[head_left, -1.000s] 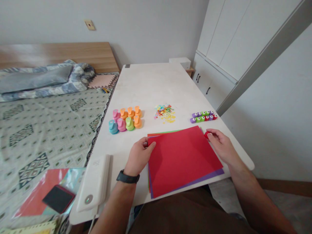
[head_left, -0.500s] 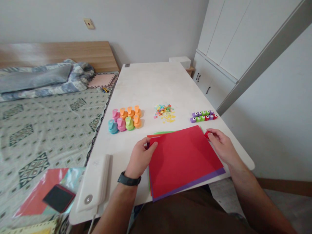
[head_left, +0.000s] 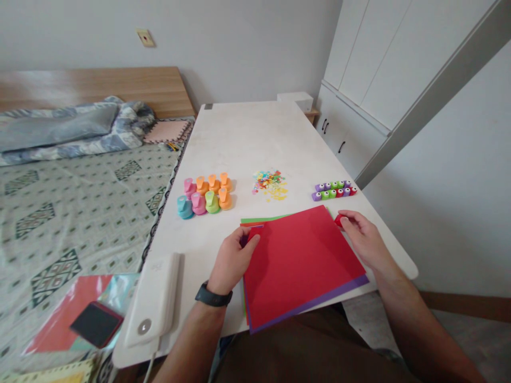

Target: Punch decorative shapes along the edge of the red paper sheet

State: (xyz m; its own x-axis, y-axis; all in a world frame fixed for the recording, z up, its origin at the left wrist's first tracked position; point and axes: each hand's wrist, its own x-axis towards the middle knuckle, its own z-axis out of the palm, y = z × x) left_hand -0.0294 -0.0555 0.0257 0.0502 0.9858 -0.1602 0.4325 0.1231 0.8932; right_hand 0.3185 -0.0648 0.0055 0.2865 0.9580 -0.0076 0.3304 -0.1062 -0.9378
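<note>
A person sits at a white worktop, seen from above. A red sheet lies at the near edge, topmost on a stack of coloured paper whose purple and green edges peek out; the stack overhangs the worktop toward the lap. The left hand, with a black watch on its wrist, pinches the sheet's corner at 10 o'clock, thumb on top and fingers curled beneath. The right hand rests at the 2 o'clock corner, thumb and forefinger closed lightly on a small red punch. Beyond the sheet, at 11 o'clock, stands a cluster of large punches in pink, orange, blue and green. At 12 o'clock is a pile of paper confetti, and at 1 o'clock a row of small punches, near the right hand. At 8 o'clock, a white power bank sits at the worktop's corner. A bed flanks the worktop at 9 o'clock; a phone lies on it.
</note>
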